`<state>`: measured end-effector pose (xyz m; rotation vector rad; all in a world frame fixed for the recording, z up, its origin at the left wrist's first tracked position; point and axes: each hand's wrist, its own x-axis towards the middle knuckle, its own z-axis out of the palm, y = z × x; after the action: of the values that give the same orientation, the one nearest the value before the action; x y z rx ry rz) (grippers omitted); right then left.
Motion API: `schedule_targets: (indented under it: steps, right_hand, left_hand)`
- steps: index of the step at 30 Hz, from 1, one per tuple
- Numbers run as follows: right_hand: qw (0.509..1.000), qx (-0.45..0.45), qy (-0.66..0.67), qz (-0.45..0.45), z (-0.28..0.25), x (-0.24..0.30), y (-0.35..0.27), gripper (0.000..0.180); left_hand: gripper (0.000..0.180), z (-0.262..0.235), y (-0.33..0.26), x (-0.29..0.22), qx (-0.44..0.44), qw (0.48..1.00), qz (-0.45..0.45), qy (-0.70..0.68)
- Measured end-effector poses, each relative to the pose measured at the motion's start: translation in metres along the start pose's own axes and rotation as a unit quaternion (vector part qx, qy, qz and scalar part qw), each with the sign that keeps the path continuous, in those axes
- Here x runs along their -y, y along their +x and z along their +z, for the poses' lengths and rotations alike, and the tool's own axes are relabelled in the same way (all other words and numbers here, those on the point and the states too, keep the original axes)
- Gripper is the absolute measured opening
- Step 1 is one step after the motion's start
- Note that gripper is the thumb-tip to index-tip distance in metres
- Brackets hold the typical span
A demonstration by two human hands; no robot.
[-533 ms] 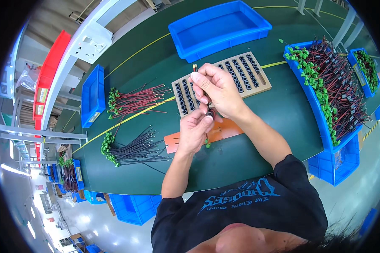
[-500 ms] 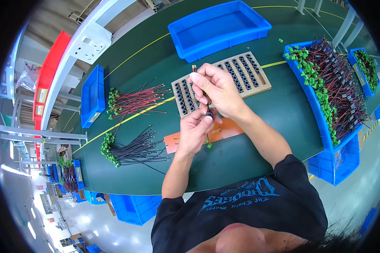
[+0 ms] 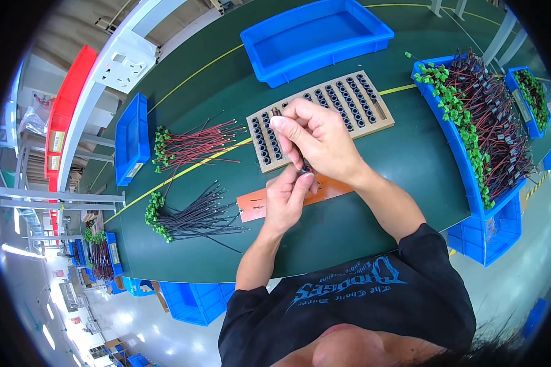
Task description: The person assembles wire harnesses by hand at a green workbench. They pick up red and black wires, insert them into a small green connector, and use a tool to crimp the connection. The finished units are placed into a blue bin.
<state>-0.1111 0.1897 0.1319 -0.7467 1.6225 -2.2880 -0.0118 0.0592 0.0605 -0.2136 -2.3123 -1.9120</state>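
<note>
Both my hands meet above the front of a wooden holder (image 3: pixel 267 166), which carries rows of small black ring-shaped parts. Low in the middle, my left hand (image 3: pixel 283 199) pinches a small black part (image 3: pixel 305 170) between thumb and fingertips. Up and to the right of it, my right hand (image 3: pixel 322 136) is closed on thin dark wires (image 3: pixel 276 112), whose ends poke out past the thumb. The wires seem to run down to the black part, though fingers cover much of the join. Beneath my hands lies an orange strip (image 3: pixel 253 205).
At left lie bundles of red wires (image 3: pixel 202 144) and black wires (image 3: pixel 205 214) with green connectors. A blue bin (image 3: pixel 456 153) at right is heaped with wired assemblies. A large blue tray (image 3: pixel 318 43) stands behind the holder, a smaller blue tray (image 3: pixel 133 140) at far left.
My left hand has turned and shifted slightly right, and the green connector that dangled below it is out of sight. The brass wire tips above my right hand show less.
</note>
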Motion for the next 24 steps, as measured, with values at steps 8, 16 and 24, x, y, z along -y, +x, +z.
schedule_targets:
  steps: [8,16,24]
  right_hand:
    - [0.992,0.017,0.119,0.033,-0.001,0.002,0.006,0.021]
    - [0.975,-0.049,0.217,0.008,-0.017,-0.019,0.022,0.022]
    - [0.973,-0.07,0.219,0.01,-0.016,-0.019,0.02,0.019]
  left_hand:
    - [0.078,-0.006,-0.007,0.004,0.07,0.967,-0.014,-0.246]
    - [0.052,0.004,0.003,-0.008,0.05,0.976,-0.074,-0.196]
    - [0.03,0.015,0.009,0.017,-0.057,0.975,-0.083,-0.196]
